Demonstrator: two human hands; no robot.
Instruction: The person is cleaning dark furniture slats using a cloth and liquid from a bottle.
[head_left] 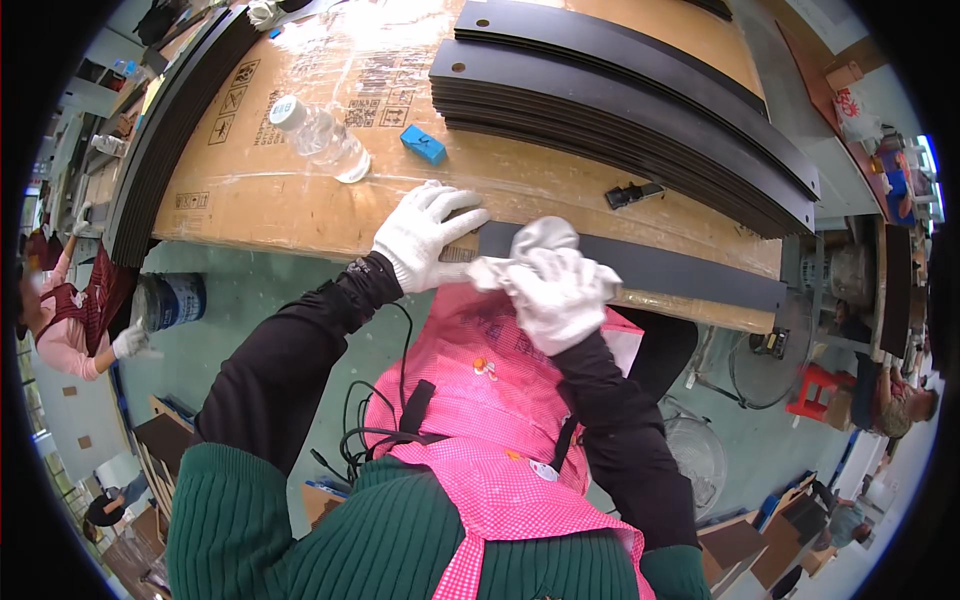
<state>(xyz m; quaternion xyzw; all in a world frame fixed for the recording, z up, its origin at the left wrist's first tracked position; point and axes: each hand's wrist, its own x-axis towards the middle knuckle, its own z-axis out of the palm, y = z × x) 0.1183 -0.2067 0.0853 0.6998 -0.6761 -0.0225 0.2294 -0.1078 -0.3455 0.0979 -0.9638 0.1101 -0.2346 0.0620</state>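
A long dark grey board (690, 272) lies along the near edge of the cardboard-topped table. My right hand (562, 305), in a white glove, is closed on a crumpled white cloth (546, 240) pressed over the board toward its left end. My left hand (420, 238), also gloved in white, rests at that end with its fingers stretched out and apart. The fingertips reach the board's left end; no object shows in that hand. Part of the board is hidden beneath the cloth and my right hand.
A stack of dark boards (600, 105) stands behind, with another stack (180, 130) at left. A clear bottle (325, 140), a blue block (424, 144) and a small black tool (633, 195) lie on the cardboard (250, 210). A co-worker (75, 310) is at left.
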